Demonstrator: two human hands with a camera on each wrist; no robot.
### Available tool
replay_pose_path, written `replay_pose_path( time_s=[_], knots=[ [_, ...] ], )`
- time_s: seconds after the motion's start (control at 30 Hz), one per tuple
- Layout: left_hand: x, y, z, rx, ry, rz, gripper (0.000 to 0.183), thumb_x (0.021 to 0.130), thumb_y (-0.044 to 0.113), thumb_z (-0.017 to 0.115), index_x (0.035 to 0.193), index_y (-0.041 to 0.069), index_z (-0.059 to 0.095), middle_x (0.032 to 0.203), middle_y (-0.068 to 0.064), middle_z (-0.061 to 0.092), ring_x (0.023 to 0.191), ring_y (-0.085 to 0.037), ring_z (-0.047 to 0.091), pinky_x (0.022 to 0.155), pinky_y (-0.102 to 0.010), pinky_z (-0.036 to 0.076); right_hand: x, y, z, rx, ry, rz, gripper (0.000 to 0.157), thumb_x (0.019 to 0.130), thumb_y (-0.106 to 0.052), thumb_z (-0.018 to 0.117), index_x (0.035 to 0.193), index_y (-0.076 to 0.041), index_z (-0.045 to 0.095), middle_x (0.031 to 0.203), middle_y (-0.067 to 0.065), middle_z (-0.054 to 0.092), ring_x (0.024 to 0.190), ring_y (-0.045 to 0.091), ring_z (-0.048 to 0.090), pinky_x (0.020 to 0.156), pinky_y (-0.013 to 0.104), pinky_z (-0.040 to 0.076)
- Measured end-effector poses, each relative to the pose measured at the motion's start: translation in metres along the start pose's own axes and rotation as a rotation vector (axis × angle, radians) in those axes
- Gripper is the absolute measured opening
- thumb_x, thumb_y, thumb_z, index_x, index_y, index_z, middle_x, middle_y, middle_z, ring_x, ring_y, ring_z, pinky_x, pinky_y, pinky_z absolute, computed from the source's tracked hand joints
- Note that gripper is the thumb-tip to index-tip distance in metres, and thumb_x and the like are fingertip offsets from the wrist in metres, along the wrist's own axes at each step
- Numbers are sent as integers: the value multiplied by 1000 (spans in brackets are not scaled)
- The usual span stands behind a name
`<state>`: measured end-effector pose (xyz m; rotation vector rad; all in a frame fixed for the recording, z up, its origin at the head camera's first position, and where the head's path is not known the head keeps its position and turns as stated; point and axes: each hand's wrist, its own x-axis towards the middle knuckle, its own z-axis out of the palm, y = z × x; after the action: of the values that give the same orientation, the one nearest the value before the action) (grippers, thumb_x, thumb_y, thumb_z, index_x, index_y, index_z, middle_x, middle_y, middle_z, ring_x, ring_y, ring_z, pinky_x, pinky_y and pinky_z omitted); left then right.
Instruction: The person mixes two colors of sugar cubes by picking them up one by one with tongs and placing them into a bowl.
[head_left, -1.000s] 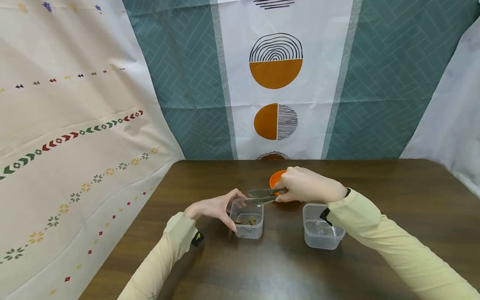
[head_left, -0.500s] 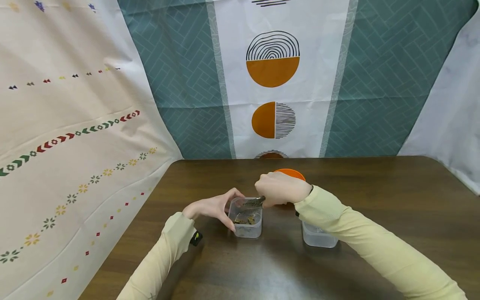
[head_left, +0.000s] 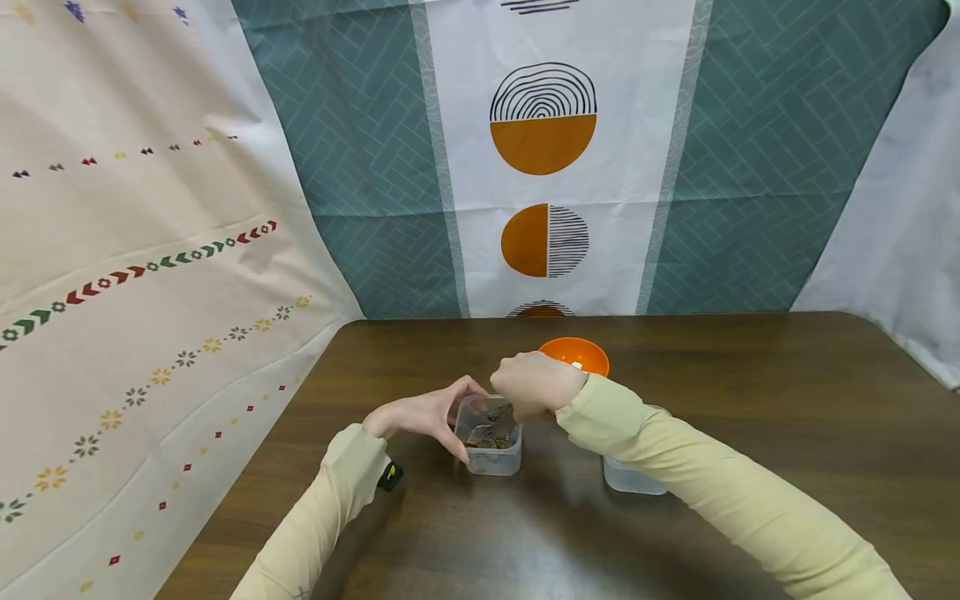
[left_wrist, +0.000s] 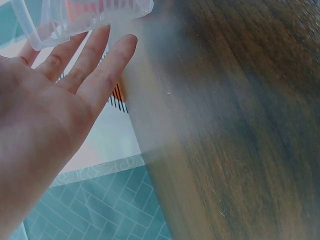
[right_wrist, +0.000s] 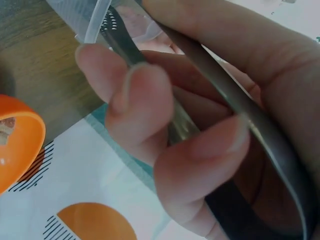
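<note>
My left hand (head_left: pixel 427 417) spans the left side of a clear plastic container (head_left: pixel 495 463), thumb toward the near corner and fingers behind; in the left wrist view, the fingers (left_wrist: pixel 97 80) touch its wall. Small brown pieces (head_left: pixel 483 442) lie on its floor. Over the container's right rim is my right hand (head_left: pixel 536 383), holding metal tongs (right_wrist: pixel 255 117) between thumb and fingers. Their perforated tips (head_left: pixel 501 413) reach down inside the box. Whether they grip a piece is hidden by the hand and the wall.
Behind my right hand stands an orange bowl (head_left: pixel 581 354) with something pale in it. A second clear container (head_left: pixel 633 478) is to the right, mostly covered by my right forearm. The wooden table (head_left: pixel 465 542) meets a hanging cloth (head_left: pixel 360 208) at the back.
My right hand has moved left with the tongs, and their tips have dropped into the container. The orange bowl shows more now. My left hand has stayed at the container.
</note>
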<state>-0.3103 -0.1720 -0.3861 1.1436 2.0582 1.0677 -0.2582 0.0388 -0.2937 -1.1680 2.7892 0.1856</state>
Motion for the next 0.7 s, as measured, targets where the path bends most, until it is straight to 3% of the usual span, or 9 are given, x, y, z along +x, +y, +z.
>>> replay_pose_path(
  time_s=[0.23, 0.7],
  knots=[
    [-1, 0, 0, 11, 1, -12, 82, 67, 17, 82, 127, 7, 27, 125, -10, 35, 116, -22, 35, 87, -37, 39, 2, -8, -2, -3, -42, 47, 13, 72, -14, 77, 80, -11, 67, 62, -3, 54, 53, 14, 49, 54, 25, 46],
    [0, 1, 0, 11, 4, -33, 82, 68, 8, 80, 130, 6, 26, 128, -14, 31, 117, -27, 33, 85, -42, 39, 10, -10, -1, 142, -115, 140, 21, 72, -11, 77, 91, -7, 69, 67, 0, 56, 50, 14, 51, 47, 24, 45]
  ],
)
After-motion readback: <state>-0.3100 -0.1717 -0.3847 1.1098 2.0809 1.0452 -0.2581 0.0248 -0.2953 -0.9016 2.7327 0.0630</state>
